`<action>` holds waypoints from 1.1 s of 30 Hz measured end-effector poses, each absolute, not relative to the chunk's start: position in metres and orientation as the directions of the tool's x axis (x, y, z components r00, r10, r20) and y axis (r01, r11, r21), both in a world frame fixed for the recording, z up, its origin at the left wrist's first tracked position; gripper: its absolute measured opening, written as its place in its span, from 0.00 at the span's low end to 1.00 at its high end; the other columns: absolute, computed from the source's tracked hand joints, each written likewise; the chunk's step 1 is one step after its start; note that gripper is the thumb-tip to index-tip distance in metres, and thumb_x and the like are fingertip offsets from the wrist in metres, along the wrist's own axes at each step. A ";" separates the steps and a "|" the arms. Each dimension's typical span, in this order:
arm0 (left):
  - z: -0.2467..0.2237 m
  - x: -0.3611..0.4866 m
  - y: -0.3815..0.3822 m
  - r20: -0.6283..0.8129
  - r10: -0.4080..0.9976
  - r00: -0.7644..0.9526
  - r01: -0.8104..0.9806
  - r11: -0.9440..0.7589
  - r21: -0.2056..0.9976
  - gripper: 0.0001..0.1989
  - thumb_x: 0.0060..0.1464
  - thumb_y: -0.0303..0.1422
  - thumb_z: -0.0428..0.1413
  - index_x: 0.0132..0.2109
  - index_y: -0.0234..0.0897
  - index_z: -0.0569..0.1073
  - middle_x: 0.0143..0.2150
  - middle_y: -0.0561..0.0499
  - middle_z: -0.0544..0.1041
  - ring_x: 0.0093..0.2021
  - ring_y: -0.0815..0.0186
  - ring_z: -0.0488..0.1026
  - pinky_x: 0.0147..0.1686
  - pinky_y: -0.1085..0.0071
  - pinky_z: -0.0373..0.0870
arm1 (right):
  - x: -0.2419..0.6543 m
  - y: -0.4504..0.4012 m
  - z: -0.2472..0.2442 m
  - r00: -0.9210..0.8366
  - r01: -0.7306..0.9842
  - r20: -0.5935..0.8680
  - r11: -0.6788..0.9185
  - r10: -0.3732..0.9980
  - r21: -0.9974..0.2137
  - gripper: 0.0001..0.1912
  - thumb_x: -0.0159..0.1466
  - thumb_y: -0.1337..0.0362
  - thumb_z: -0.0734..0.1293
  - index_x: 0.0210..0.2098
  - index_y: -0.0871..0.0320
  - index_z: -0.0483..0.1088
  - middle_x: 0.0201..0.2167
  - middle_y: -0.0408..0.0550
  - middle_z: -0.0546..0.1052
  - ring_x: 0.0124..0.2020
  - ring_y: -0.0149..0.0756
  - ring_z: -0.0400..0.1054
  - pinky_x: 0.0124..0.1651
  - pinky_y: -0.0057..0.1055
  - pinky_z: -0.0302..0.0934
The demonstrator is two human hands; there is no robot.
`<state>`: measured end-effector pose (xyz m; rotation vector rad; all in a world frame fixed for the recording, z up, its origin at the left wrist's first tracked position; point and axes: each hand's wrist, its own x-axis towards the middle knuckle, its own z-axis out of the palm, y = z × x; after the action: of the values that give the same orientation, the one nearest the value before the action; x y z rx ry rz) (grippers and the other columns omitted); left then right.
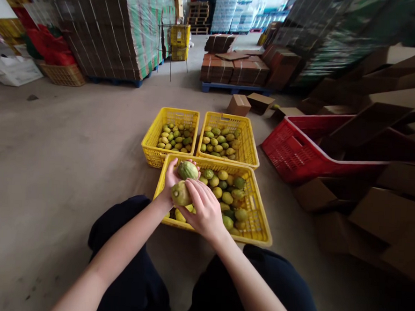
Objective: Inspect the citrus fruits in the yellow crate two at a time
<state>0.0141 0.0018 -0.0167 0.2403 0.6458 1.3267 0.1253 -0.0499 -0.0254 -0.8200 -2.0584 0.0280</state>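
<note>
My left hand point(170, 180) is palm up, cupping a green, ridged, lemon-like fruit point(188, 170). Closed over a yellowish-green, lemon-like fruit point(181, 194) is my right hand point(206, 208), just nearer to me and touching or nearly touching the left wrist. Both hands are above the front yellow crate point(260, 215), which contains many green and yellow fruits point(227, 197) of the same kind. My hands and forearms hide the crate's left part.
Behind stand two more yellow crates point(148, 145) point(252, 149) with similar fruit. A red crate point(288, 151) holding cardboard is at right, among loose cardboard boxes point(383, 213). Small cartons point(239, 105) and a blue pallet point(220, 88) of flattened cardboard lie farther back; wrapped stacks point(96, 26) rise at left.
</note>
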 end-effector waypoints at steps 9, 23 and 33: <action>-0.014 0.006 0.005 0.157 0.945 -0.287 -0.400 -0.267 0.877 0.19 0.53 0.43 0.45 0.24 0.38 0.73 0.25 0.50 0.75 0.28 0.66 0.72 0.33 0.70 0.68 | 0.142 -0.030 -0.028 -0.011 0.557 0.725 0.606 0.689 -0.568 0.29 0.56 0.62 0.71 0.54 0.53 0.59 0.48 0.55 0.73 0.50 0.46 0.70 0.48 0.43 0.69; -0.015 0.006 -0.009 0.385 0.883 -0.269 -0.077 -0.418 0.905 0.23 0.57 0.45 0.42 0.26 0.41 0.76 0.29 0.49 0.76 0.34 0.61 0.72 0.41 0.66 0.66 | 0.143 -0.026 -0.035 -0.044 0.492 0.736 0.655 0.676 -0.573 0.28 0.55 0.66 0.70 0.53 0.53 0.59 0.51 0.55 0.73 0.52 0.46 0.69 0.48 0.43 0.68; -0.011 0.005 0.006 -0.057 0.990 -0.132 -0.467 -0.011 0.884 0.25 0.59 0.42 0.40 0.26 0.35 0.76 0.28 0.47 0.77 0.32 0.63 0.75 0.36 0.68 0.70 | 0.140 -0.024 -0.033 0.020 0.468 0.644 0.562 0.764 -0.681 0.28 0.53 0.63 0.72 0.52 0.54 0.62 0.50 0.54 0.74 0.50 0.45 0.70 0.49 0.43 0.68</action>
<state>0.0050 0.0063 -0.0110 0.7550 0.9495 1.4852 0.1396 -0.0236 -0.0334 -1.0589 -1.6230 0.3144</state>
